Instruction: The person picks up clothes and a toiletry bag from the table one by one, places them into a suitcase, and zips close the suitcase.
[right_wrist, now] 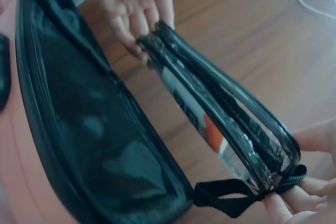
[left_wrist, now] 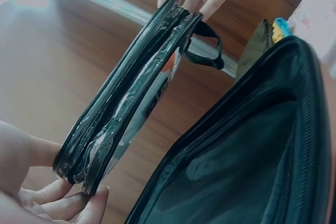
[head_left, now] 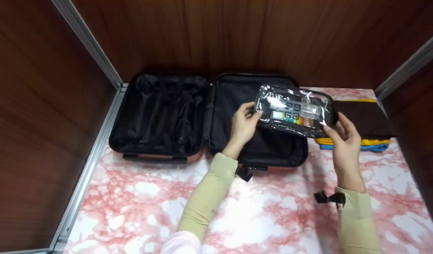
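Both hands hold a clear toiletry bag (head_left: 312,110) with black edging, raised above the right half of an open suitcase (head_left: 160,116). My left hand (head_left: 244,123) pinches its left end, thumb on the front. The right hand (head_left: 345,139) grips the opposite end. Through the plastic show small bottles and a tube with orange and green on it. A black strap loop (right_wrist: 226,198) hangs at the right end, by the right fingers. In the left wrist view the bag (left_wrist: 126,98) is seen edge-on, with the suitcase's black lining (left_wrist: 236,156) beside it.
Right of the suitcase lies a pile of folded cloth, with a dark brown piece (head_left: 365,120) over yellow (head_left: 375,142) and blue (head_left: 373,147) ones. Wooden panels (head_left: 216,38) with metal edging close in the red-and-white marbled surface (head_left: 273,211) at the back and sides.
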Tool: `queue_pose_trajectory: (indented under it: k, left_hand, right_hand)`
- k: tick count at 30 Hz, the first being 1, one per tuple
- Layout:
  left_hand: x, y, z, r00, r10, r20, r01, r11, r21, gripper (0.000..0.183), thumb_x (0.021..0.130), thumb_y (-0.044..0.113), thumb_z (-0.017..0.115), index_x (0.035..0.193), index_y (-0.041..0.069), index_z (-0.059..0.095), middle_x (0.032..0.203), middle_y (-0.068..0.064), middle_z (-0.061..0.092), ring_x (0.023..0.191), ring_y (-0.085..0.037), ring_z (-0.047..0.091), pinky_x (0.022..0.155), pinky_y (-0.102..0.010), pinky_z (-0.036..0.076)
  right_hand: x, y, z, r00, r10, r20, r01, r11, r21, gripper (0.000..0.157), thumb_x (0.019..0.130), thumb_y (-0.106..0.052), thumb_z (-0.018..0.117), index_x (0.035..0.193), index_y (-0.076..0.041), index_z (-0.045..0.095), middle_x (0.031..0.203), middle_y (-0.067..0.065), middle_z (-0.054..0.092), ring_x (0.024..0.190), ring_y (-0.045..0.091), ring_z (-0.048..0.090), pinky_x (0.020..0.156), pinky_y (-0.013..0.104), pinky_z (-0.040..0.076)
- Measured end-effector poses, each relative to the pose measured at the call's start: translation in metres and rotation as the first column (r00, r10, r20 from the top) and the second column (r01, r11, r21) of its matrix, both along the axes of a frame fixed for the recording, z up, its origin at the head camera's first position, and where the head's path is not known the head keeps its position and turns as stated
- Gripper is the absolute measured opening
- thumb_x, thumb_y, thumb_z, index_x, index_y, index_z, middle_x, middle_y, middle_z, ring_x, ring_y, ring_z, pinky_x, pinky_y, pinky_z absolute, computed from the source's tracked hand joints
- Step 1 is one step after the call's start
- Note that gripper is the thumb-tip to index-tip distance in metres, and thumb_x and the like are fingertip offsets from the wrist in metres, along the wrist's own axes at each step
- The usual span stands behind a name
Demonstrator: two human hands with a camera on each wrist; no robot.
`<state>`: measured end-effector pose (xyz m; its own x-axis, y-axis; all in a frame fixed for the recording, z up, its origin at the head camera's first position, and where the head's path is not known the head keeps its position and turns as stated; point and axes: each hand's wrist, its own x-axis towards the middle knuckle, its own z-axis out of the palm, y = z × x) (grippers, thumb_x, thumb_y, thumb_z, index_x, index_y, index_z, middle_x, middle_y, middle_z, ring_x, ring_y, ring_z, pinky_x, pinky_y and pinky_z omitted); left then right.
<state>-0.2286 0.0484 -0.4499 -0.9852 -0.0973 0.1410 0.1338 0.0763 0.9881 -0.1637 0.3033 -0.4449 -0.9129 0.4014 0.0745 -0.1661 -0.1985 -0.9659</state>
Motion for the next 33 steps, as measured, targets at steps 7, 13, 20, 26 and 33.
queue_pose_trajectory:
  k: [7, 13, 20, 26, 33]
  left_hand:
    - [-0.003, -0.014, 0.005, 1.0, 0.025, -0.014, -0.025, 1.0, -0.011, 0.033, 0.094, 0.004, 0.071, 0.125, -0.004, 0.066, 0.122, -0.016, 0.07, 0.104, -0.018, 0.069, 0.088, -0.02, 0.051]
    - [-0.007, -0.023, 0.007, 0.999, 0.042, -0.01, -0.043, 0.998, -0.036, 0.034, 0.095, 0.005, 0.069, 0.127, -0.003, 0.066, 0.123, -0.016, 0.069, 0.106, -0.019, 0.068, 0.089, -0.019, 0.05]
    - [-0.012, -0.039, 0.012, 0.997, 0.078, -0.017, -0.079, 0.995, -0.069, 0.035, 0.095, 0.006, 0.068, 0.128, -0.005, 0.065, 0.122, -0.017, 0.069, 0.106, -0.021, 0.068, 0.09, -0.021, 0.05]
    - [-0.017, -0.054, 0.019, 0.996, 0.085, -0.024, -0.087, 0.993, -0.078, 0.035, 0.095, 0.005, 0.068, 0.128, -0.004, 0.064, 0.123, -0.017, 0.069, 0.106, -0.022, 0.068, 0.089, -0.022, 0.051]
    - [-0.025, -0.07, 0.033, 0.999, 0.038, -0.025, -0.041, 0.991, -0.124, 0.036, 0.096, 0.01, 0.068, 0.13, -0.002, 0.064, 0.124, -0.016, 0.069, 0.102, -0.022, 0.069, 0.085, -0.024, 0.053]
  right_hand:
    - [-0.008, -0.015, 0.004, 0.999, 0.035, -0.034, -0.035, 0.999, -0.012, 0.053, 0.092, 0.008, 0.068, 0.143, 0.003, 0.054, 0.135, 0.019, 0.058, 0.127, 0.028, 0.052, 0.099, 0.025, 0.044]
    - [-0.015, -0.027, 0.005, 0.997, 0.066, -0.051, -0.067, 0.998, -0.004, 0.053, 0.094, 0.007, 0.065, 0.145, -0.001, 0.054, 0.135, 0.017, 0.057, 0.121, 0.027, 0.055, 0.091, 0.024, 0.048]
    - [-0.022, -0.04, 0.005, 0.985, 0.143, -0.094, -0.146, 0.989, -0.033, 0.055, 0.094, 0.005, 0.066, 0.147, 0.0, 0.052, 0.143, 0.02, 0.052, 0.124, 0.029, 0.052, 0.092, 0.027, 0.051]
    - [-0.033, -0.05, 0.006, 0.983, 0.151, -0.102, -0.146, 0.988, 0.053, 0.054, 0.093, 0.002, 0.068, 0.146, -0.003, 0.055, 0.142, 0.018, 0.056, 0.126, 0.027, 0.053, 0.094, 0.027, 0.048]
    - [-0.044, -0.056, 0.015, 0.982, 0.176, -0.074, -0.173, 0.984, 0.053, 0.056, 0.094, -0.002, 0.071, 0.147, -0.005, 0.055, 0.143, 0.015, 0.056, 0.12, 0.022, 0.055, 0.081, 0.025, 0.051]
